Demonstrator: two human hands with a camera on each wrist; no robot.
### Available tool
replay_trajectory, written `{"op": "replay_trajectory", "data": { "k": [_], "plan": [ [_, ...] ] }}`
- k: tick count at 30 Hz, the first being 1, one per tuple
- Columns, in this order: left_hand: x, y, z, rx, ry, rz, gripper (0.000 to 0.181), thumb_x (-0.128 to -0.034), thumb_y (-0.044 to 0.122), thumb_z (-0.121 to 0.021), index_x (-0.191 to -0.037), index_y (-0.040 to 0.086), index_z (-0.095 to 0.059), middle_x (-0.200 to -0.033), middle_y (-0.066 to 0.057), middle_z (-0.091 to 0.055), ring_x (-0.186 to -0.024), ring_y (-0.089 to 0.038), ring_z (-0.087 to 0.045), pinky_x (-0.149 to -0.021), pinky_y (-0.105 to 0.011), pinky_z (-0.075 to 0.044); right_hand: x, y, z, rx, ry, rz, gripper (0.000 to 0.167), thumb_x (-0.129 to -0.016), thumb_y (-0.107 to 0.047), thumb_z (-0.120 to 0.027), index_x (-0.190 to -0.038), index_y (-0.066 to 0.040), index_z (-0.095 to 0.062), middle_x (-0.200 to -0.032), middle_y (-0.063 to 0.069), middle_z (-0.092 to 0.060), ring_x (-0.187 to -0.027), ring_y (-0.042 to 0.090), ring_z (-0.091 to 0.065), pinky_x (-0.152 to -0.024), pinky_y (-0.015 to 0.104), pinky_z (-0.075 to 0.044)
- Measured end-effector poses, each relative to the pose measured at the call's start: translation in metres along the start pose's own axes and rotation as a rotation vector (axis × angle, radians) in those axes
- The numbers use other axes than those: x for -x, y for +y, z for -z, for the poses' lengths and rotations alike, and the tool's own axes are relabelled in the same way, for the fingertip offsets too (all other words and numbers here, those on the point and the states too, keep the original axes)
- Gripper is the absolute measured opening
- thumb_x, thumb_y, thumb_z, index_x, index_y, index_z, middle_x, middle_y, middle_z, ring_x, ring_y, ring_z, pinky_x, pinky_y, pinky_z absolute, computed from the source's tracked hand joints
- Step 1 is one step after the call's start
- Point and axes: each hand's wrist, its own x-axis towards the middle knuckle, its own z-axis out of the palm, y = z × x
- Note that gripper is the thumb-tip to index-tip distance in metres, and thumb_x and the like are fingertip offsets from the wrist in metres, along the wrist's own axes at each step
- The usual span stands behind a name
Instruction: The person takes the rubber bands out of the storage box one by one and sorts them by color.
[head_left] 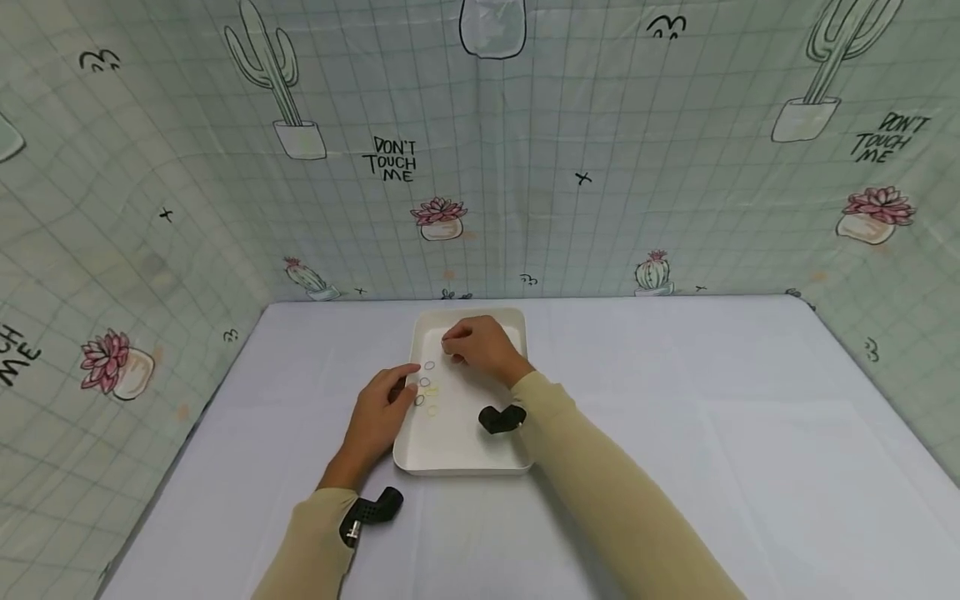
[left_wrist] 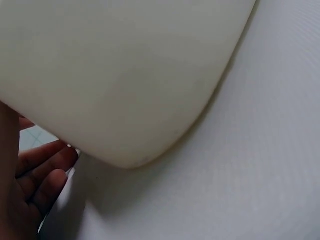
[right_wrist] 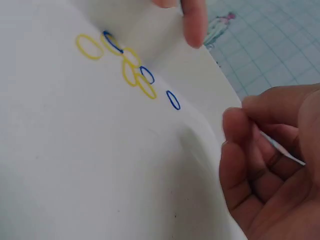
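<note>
On the white tray [head_left: 457,450] lie several thin yellow rubber bands [right_wrist: 89,47] and three blue rubber bands [right_wrist: 173,100], gathered along its left side. Some yellow ones touch or overlap. My left hand [head_left: 378,412] grips the tray's left rim, with thumb and index fingertip reaching over it and the other fingers outside, below the edge in the left wrist view. Over the tray's far part is my right hand [head_left: 483,346], thumb and index finger pressed together and the other fingers curled. No object shows between those fingertips, though a tiny one could be hidden.
The tray stands on a table with a white cloth [head_left: 675,417]. Behind and at the sides hangs a checked curtain [head_left: 510,167] printed with cactus drawings. A black wrist camera mount [head_left: 501,419] sits at the right sleeve, another mount [head_left: 371,510] at the left.
</note>
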Motion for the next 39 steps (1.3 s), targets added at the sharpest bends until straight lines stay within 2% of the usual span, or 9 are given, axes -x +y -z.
{"op": "replay_trajectory", "data": {
  "k": [4, 10, 14, 17, 22, 29, 35, 39],
  "plan": [
    [-0.003, 0.002, -0.003, 0.007, -0.004, -0.005, 0.035, -0.1016, 0.02, -0.059, -0.136, 0.015, -0.063, -0.117, -0.009, -0.061, -0.098, -0.023, -0.055, -0.087, -0.04, -0.045, 0.0, -0.001, 0.008, -0.074, 0.029, -0.022, 0.015, -0.092, -0.014, -0.07, -0.105, -0.006, -0.072, -0.088, 0.01, -0.072, -0.076, 0.019, -0.068, -0.068, 0.029, -0.053],
    [-0.001, 0.002, -0.006, 0.004, -0.005, 0.01, 0.035, -0.1009, 0.02, -0.06, -0.135, 0.016, -0.064, -0.115, -0.009, -0.061, -0.098, -0.023, -0.054, -0.087, -0.04, -0.045, 0.011, -0.001, 0.02, -0.087, 0.002, -0.044, 0.016, -0.092, -0.013, -0.071, -0.105, -0.005, -0.069, -0.093, 0.012, -0.073, -0.078, 0.019, -0.068, -0.071, 0.032, -0.055],
    [0.0, 0.0, -0.003, -0.011, -0.007, 0.021, 0.035, -0.1011, 0.02, -0.059, -0.136, 0.016, -0.063, -0.117, -0.009, -0.061, -0.1, -0.023, -0.054, -0.089, -0.04, -0.044, 0.019, -0.005, 0.027, -0.088, -0.006, -0.005, 0.013, -0.092, -0.013, -0.072, -0.103, -0.005, -0.071, -0.095, 0.013, -0.073, -0.078, 0.02, -0.068, -0.072, 0.032, -0.056],
    [0.001, -0.003, 0.001, -0.023, -0.005, 0.019, 0.036, -0.1016, 0.02, -0.059, -0.137, 0.016, -0.062, -0.12, -0.01, -0.061, -0.102, -0.024, -0.054, -0.09, -0.042, -0.044, 0.027, -0.01, 0.029, -0.13, 0.0, 0.032, 0.014, -0.092, -0.013, -0.072, -0.103, -0.005, -0.072, -0.094, 0.011, -0.073, -0.078, 0.02, -0.068, -0.073, 0.032, -0.056],
    [0.004, -0.008, 0.007, -0.029, 0.013, 0.034, 0.036, -0.1017, 0.019, -0.058, -0.137, 0.016, -0.062, -0.123, -0.011, -0.06, -0.104, -0.026, -0.056, -0.092, -0.044, -0.045, 0.039, -0.017, 0.026, -0.188, -0.04, 0.087, 0.02, -0.094, -0.014, -0.07, -0.109, -0.001, -0.071, -0.096, 0.008, -0.073, -0.082, 0.022, -0.069, -0.076, 0.033, -0.057],
    [0.006, -0.009, 0.004, -0.011, -0.007, 0.029, 0.036, -0.1018, 0.019, -0.059, -0.138, 0.016, -0.061, -0.122, -0.011, -0.06, -0.102, -0.025, -0.055, -0.09, -0.042, -0.044, 0.059, -0.014, 0.03, -0.177, -0.007, 0.07, 0.018, -0.094, -0.014, -0.07, -0.107, -0.002, -0.073, -0.094, 0.006, -0.072, -0.08, 0.02, -0.069, -0.076, 0.033, -0.056],
    [0.003, -0.004, 0.001, -0.001, 0.005, 0.017, 0.036, -0.1012, 0.019, -0.059, -0.137, 0.016, -0.062, -0.119, -0.01, -0.061, -0.098, -0.025, -0.053, -0.088, -0.041, -0.043, 0.07, -0.016, 0.041, -0.191, -0.007, 0.115, 0.019, -0.094, -0.015, -0.07, -0.107, -0.002, -0.072, -0.096, 0.008, -0.072, -0.083, 0.026, -0.069, -0.076, 0.034, -0.056],
    [0.001, -0.003, 0.0, -0.007, -0.003, 0.017, 0.037, -0.1015, 0.019, -0.059, -0.138, 0.017, -0.062, -0.123, -0.01, -0.06, -0.101, -0.025, -0.054, -0.09, -0.042, -0.044, 0.078, -0.014, 0.049, -0.209, 0.013, 0.106, 0.019, -0.093, -0.014, -0.07, -0.108, -0.002, -0.072, -0.097, 0.009, -0.072, -0.083, 0.027, -0.069, -0.077, 0.035, -0.056]
  ]
}}
